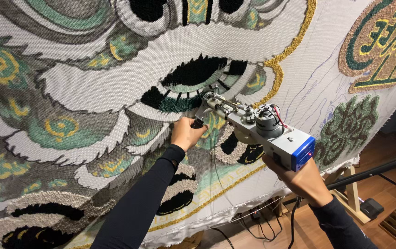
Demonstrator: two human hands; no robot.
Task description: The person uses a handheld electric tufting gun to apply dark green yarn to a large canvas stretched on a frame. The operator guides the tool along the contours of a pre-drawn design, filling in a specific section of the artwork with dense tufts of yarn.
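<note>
A grey metal tufting gun [258, 127] with a blue rear end and a round motor on top points its needle into a large stretched cloth [92, 87]. The cloth carries a tufted pattern in green, grey, black, yellow and white. My left hand [186, 133] is closed around the gun's black front handle, close to the cloth. My right hand [301, 177] grips the rear handle under the blue end. The needle tip touches a dark green and black tufted patch [179, 103]. Both arms wear black sleeves.
A gold tufted line [278, 64] curves down the cloth at the right, beside green and gold tufted shapes [382, 41]. Below the cloth are a wooden floor [382, 189], cables [258, 226], a wooden frame leg [352, 193] and a black bar [377, 168].
</note>
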